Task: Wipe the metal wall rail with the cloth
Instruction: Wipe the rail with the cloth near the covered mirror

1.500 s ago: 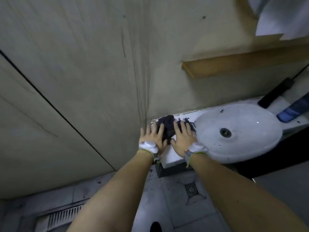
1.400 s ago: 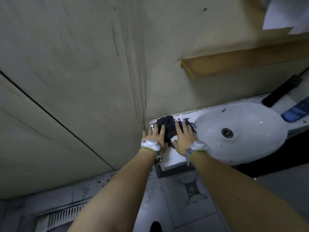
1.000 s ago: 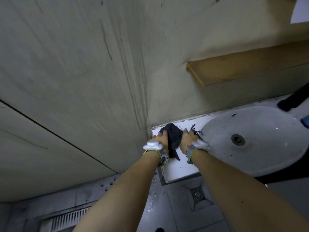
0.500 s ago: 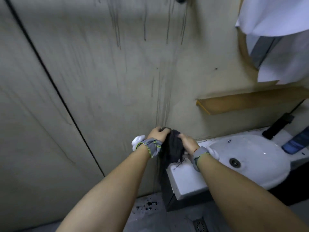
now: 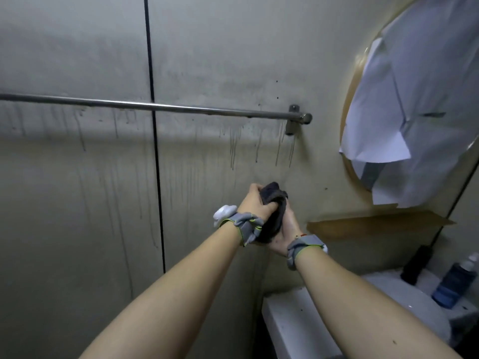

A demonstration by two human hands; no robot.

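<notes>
A thin metal wall rail [image 5: 166, 107] runs level across the stained wall, ending at a bracket [image 5: 294, 120] on the right. A dark bunched cloth [image 5: 273, 206] is held between both hands, well below the rail's right end. My left hand [image 5: 255, 203] grips the cloth from the left and over its top. My right hand [image 5: 286, 229] cups it from the right and below. Neither the hands nor the cloth touch the rail.
A round mirror [image 5: 355, 104] covered with white paper [image 5: 420, 94] hangs at the upper right. Below it a wooden shelf [image 5: 375, 224] juts from the wall. A white sink [image 5: 298, 320] sits at the lower right, with a blue bottle [image 5: 451, 283] and a black object [image 5: 417, 263] on it.
Both hands picked the cloth up from the sink ledge, bunched it and raised it in front of the wall. The view tilted upward, bringing the rail into sight.
</notes>
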